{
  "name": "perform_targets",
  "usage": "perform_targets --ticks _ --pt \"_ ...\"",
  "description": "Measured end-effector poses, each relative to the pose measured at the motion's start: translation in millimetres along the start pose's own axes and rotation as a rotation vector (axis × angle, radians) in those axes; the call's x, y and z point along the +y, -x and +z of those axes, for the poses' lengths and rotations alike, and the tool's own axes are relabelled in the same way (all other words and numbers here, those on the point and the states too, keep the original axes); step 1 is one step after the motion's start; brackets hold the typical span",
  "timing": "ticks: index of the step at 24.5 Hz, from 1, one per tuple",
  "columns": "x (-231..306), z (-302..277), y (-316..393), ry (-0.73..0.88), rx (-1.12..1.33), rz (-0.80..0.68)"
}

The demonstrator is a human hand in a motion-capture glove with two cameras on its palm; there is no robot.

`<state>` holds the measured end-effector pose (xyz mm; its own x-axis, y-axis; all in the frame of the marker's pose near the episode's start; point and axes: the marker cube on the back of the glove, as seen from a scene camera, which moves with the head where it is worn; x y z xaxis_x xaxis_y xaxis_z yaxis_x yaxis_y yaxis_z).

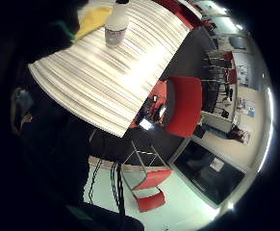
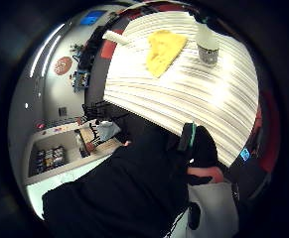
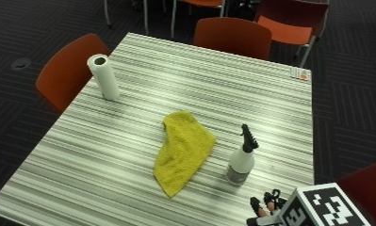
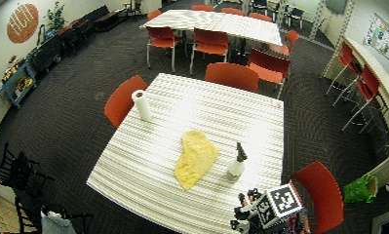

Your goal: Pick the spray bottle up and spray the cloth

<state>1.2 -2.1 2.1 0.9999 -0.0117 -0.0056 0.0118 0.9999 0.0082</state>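
- The right hand [image 3: 266,210] shows only at the near edge of the table [image 3: 112,155] in the outside view, at the near right corner, as black gloved fingertips [image 3: 256,204] just above the table surface.
- Finger state: it cannot be determined whether the fingers are spread or curled. Nothing is seen held in them.
- The spray bottle [image 3: 241,162] stands upright on the table just beyond the hand and apart from the fingertips. Its body is translucent white with a dark band at the base; its black trigger head is at the top.
- In both palm views the spray bottle [image 1: 116,24] stands free on the striped surface, away from the palm, with bare tabletop between it and the camera.
- The cloth [image 3: 183,150] lies flat on the table just beside the spray bottle, towards the table's middle. It is yellow and elongated, with its narrow end pointing towards the near edge. Bottle and cloth do not touch.
- In the thumb side palm view the cloth [image 2: 164,49] lies next to the spray bottle [image 2: 207,44] on the table.
- A paper towel roll [image 3: 103,76] stands upright near the far left edge, well apart from the cloth.
- A small white and red item [image 3: 299,73] lies at the far right corner; its type cannot be determined.
- Red chairs [image 3: 232,36] stand around the table.
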Motion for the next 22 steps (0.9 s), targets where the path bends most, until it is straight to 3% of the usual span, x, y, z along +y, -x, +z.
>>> perform_targets --ticks 16,22 --pt "-7.2 -10.3 7.9 -0.016 -0.001 -0.026" --pt "-6.1 -8.9 3.6 -0.039 -0.169 -0.018"
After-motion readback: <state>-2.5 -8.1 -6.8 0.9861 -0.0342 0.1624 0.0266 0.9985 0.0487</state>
